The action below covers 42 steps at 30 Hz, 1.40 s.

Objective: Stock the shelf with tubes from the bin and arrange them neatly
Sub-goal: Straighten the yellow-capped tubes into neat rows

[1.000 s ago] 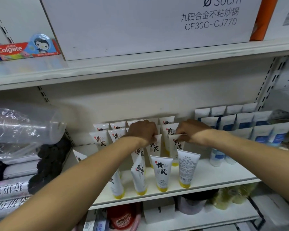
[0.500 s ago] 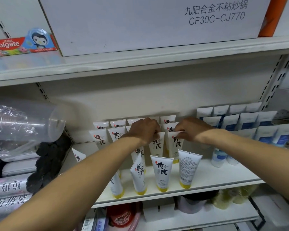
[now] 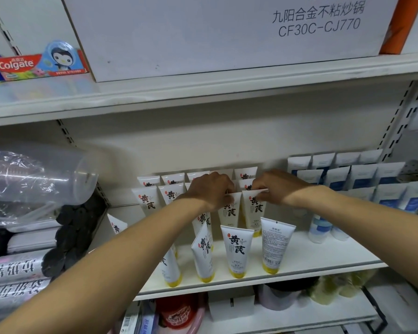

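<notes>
White shelf [image 3: 323,251], left hand [image 3: 209,190] pinching tube [image 3: 231,212], right hand [image 3: 278,186] seemingly pinching neighbouring tube [image 3: 254,210]

A white shop shelf [image 3: 323,256] is seen from above, stocked with rows of upright white tubes [image 3: 147,201] with yellow caps and black Chinese lettering. Two bare forearms are stretched into the middle rows. The top edge of a first tube [image 3: 230,213] is pinched by the left grip [image 3: 209,191]. The top of a second tube [image 3: 255,210], just beside it, is pinched by the right grip [image 3: 276,189]. In the front row an askew tube [image 3: 203,254] is seen. Blue-and-white tubes [image 3: 362,177] are ranked to the right. A Colgate box [image 3: 34,65] is laid on the shelf above.
</notes>
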{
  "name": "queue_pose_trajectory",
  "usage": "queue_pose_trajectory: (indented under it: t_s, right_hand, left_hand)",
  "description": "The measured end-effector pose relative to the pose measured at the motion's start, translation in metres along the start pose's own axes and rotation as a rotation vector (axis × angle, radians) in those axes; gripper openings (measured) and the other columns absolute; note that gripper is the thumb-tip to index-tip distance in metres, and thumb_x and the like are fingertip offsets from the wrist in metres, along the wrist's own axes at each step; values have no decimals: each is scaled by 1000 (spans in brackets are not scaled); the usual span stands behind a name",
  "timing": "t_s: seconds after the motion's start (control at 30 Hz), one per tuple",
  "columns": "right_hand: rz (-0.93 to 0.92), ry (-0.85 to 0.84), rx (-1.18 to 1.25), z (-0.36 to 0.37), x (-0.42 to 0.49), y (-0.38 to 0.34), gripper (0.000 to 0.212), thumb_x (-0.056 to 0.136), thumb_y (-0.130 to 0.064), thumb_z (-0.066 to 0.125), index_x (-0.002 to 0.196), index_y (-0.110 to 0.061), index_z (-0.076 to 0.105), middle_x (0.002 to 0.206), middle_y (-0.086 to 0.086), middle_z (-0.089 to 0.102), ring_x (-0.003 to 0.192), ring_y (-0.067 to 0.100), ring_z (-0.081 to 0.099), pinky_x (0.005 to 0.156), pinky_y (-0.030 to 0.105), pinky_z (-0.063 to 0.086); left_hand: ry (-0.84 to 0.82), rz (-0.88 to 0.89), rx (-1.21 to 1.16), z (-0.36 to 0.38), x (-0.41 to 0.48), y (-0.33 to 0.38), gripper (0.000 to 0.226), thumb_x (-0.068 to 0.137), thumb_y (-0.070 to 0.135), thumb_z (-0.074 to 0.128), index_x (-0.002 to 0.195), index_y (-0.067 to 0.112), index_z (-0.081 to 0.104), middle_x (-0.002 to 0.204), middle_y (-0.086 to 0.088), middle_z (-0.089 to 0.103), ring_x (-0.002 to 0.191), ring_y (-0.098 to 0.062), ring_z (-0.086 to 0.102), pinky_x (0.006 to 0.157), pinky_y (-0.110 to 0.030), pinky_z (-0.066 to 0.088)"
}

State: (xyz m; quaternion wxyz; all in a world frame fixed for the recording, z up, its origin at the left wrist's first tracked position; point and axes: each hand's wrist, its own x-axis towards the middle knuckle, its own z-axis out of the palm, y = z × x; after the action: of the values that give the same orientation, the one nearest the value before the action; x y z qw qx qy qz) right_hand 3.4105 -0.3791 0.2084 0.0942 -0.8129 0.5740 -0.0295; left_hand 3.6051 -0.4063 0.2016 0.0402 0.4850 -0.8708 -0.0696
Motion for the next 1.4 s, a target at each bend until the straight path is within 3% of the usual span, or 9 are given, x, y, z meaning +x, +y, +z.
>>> queue_pose_trajectory:
  t_s: [0.33,0.53,0.7,0.77,0.87,0.93,1.03,1.23,1.4]
  right_hand:
    - [17,4,-50,-5,-2,-2,16,91,-36,59,100,-25,66,104,-4,66,91,17,61,81,36,52]
    - [2,235,-203,-21,-2,-21,23,96,-38,47,90,-26,65,80,-8,62,74,14,58,72,32,49]
    - [-130,116,-117,-22,12,-49,24,94,-41,53,110,-27,64,107,-10,65,92,13,60,83,32,50]
    - [-157,58,-165,-15,19,-57,28,93,-43,55,109,-24,66,108,-8,65,95,17,62,84,35,51]
    - [-171,-7,-221,-4,30,-61,25,91,-42,57,99,-19,63,96,-6,62,89,20,59,70,30,45]
    - [-153,-45,-212,0,34,-62,28,91,-40,57,111,-21,61,106,-4,60,95,20,57,72,29,41]
    - [-146,-49,-194,4,37,-62,28,92,-36,57,113,-18,60,114,0,61,95,20,57,72,29,39]
    - [-122,-48,-157,6,34,-62,30,93,-36,55,113,-15,64,115,-1,61,100,22,60,86,38,50]
    - [-127,-27,-145,8,34,-62,28,92,-33,56,101,-8,66,97,3,63,85,23,61,76,37,51]
  left_hand:
    - [-3,16,-47,-12,-7,4,24,92,38,58,112,27,67,116,3,66,106,-19,60,90,-35,49]
    - [132,-94,-46,-49,-29,-18,24,92,45,56,94,23,64,95,2,66,91,-20,61,78,-32,49]
    - [-61,-265,131,-48,-50,-22,49,77,68,60,74,19,59,85,2,63,83,-20,61,73,-31,48]
    - [-146,-278,167,-38,-52,-20,47,75,66,64,77,20,54,95,-1,65,91,-22,63,74,-30,48]
    - [-202,-251,134,-29,-49,-22,37,80,49,70,71,16,54,102,-9,67,95,-27,64,71,-31,45]
    - [-160,-243,125,-25,-46,-26,26,81,39,71,90,15,65,106,-11,67,100,-29,64,75,-33,47]
    - [-67,-236,155,-20,-41,-33,37,85,36,68,115,14,64,115,-9,65,107,-29,61,82,-35,48]
    - [-25,-224,81,-11,-33,-43,39,87,36,66,119,14,63,123,-9,62,113,-30,57,92,-39,49]
    - [-26,-199,31,-9,-29,-48,35,87,32,67,119,19,65,123,-5,61,113,-27,57,90,-33,46]
